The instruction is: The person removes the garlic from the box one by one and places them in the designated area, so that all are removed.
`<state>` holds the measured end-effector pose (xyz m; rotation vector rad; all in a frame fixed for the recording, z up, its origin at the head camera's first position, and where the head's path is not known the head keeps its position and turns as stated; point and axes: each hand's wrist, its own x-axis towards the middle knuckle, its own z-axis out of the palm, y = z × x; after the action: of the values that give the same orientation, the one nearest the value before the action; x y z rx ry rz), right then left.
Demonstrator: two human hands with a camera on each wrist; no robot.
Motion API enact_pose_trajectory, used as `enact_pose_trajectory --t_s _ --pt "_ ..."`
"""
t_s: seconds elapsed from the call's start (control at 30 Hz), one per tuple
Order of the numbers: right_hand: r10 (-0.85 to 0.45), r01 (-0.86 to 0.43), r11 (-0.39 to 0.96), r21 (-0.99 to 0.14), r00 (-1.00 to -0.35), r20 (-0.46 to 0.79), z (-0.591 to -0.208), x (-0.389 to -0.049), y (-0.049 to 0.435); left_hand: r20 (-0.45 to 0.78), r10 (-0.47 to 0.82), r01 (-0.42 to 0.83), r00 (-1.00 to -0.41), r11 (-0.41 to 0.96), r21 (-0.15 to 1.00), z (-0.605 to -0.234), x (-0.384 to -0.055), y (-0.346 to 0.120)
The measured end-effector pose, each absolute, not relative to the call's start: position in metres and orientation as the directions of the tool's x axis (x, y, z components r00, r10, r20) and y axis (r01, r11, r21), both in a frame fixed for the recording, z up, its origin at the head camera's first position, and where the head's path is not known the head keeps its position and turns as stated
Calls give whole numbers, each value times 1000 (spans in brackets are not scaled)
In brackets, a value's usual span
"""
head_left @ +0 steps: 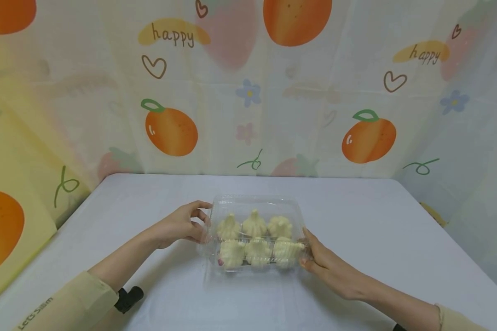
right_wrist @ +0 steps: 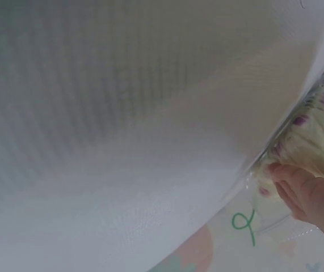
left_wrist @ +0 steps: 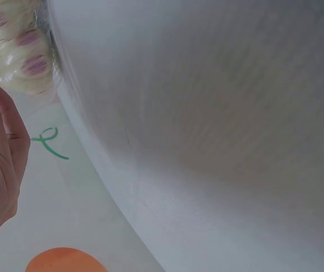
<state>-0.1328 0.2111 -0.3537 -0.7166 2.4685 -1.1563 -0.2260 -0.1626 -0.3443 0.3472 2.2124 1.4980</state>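
Note:
A clear plastic clamshell box (head_left: 257, 199) is held between both hands at the middle of the table in the head view. Through its walls show several pale, garlic-shaped bulbs (head_left: 258, 250) in two rows. Purple patches mark the bulbs (left_wrist: 20, 71) in the left wrist view. My left hand (head_left: 185, 225) grips the left side, its fingers along the wall and its thumb lower down. On the opposite side my right hand (head_left: 329, 264) holds the box near its front corner, thumb at the front. The right wrist view shows those fingers against the wall beside the bulbs (right_wrist: 312, 136).
The box is over a white-covered table (head_left: 170, 294). Behind the table's far edge hangs a printed curtain (head_left: 215, 110) with oranges and hearts, which continues down both sides. A dark strap piece (head_left: 129, 299) sits at the left sleeve.

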Motion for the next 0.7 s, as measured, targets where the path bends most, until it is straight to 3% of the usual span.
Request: enact_pose_trajectory --t_s 0.4,0.7 --pt "-535 -279 555 -783 -841 -80 -355 -132 211 -215 440 -34 -872 384 923 -343 -226 -162" --pt "-502 -321 565 -760 -865 -7 -357 -129 208 -214 430 -29 -877 397 917 -344 -225 -162"
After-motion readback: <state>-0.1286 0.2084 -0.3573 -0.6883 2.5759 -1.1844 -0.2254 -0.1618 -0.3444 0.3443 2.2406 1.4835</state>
